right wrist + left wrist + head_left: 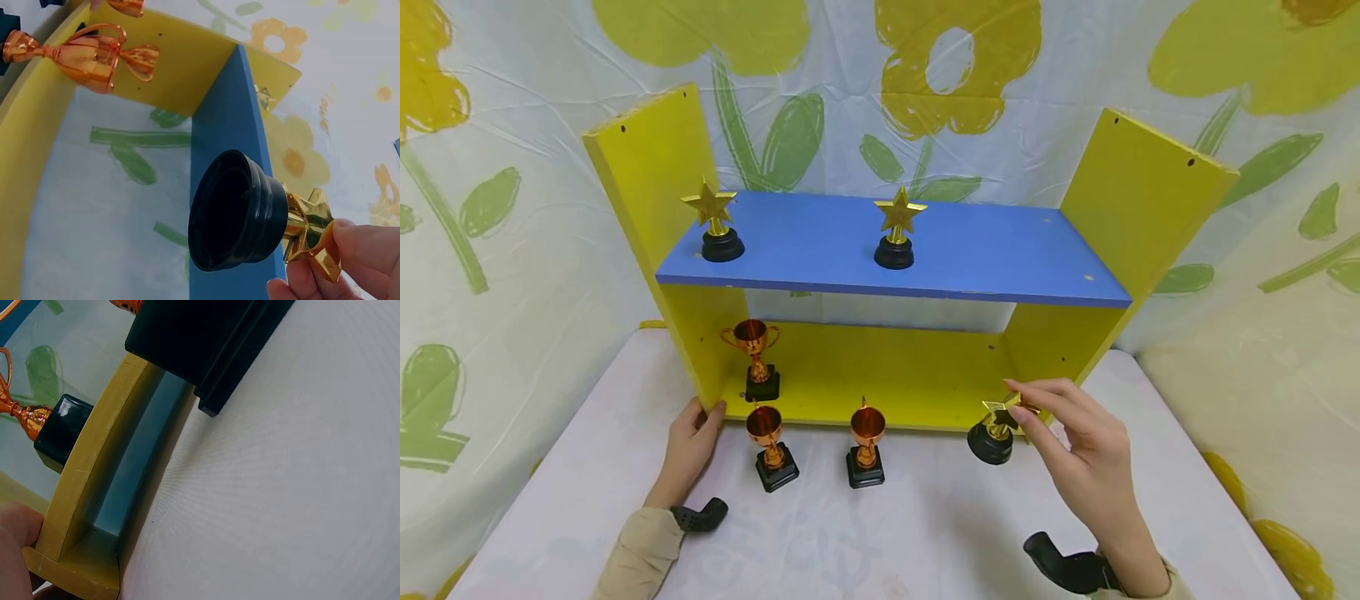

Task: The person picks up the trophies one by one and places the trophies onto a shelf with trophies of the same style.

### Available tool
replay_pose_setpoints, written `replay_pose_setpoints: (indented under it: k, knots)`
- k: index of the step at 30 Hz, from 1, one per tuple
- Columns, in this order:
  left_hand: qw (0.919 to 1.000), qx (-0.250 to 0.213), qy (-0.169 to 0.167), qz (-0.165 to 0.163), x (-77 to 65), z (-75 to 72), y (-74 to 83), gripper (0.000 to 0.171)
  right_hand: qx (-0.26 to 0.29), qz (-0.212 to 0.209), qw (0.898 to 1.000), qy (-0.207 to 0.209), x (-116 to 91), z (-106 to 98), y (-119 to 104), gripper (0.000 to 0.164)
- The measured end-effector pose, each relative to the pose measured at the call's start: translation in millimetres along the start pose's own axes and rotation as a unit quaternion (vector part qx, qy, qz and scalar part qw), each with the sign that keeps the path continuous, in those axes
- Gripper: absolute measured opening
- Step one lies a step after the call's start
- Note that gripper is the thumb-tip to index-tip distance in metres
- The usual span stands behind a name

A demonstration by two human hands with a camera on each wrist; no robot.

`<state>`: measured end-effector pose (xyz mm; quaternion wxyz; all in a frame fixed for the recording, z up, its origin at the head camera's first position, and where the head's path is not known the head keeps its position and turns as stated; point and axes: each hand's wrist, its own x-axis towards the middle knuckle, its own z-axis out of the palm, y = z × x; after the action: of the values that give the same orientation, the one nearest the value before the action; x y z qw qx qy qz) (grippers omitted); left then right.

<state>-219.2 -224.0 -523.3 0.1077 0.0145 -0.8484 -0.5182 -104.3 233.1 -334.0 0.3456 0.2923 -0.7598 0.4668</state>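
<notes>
My right hand point(1093, 458) pinches a gold star trophy point(991, 443) by its star, between thumb and fingertips. Its round black base point(234, 212) hangs tilted in front of the shelf's lower right part. With my left hand point(691, 442) I grip the bottom left corner of the yellow and blue shelf point(865, 291); the thumb point(17, 528) shows against the yellow board. Two gold star trophies stand on the blue board, one at the left point(721, 245) and one near the middle point(894, 252). A copper-coloured cup trophy point(763, 383) is on the lower yellow board at the left.
Two more copper-coloured cup trophies stand on the white tabletop point(865, 558) before the shelf, one at the left point(777, 468) and one in the middle point(866, 468). Yellow side panels point(1150, 200) rise at both ends. A flowered cloth point(842, 75) hangs behind.
</notes>
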Motion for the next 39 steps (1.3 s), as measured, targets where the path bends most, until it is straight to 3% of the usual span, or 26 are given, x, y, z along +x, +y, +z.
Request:
replay_pose_setpoints:
  k: [23, 39]
  knots:
    - [1.0, -0.004, -0.004, -0.002, -0.8, -1.3, 2.0, 0.045, -0.008, -0.034, 0.999, 0.002, 24.1, -8.9, -7.4, 0.019]
    - [0.9999, -0.011, -0.004, 0.003, 0.6, -0.3, -2.2, 0.045, -0.026, -0.045, 0.999, 0.005, 43.1, -15.2, -9.7, 0.023]
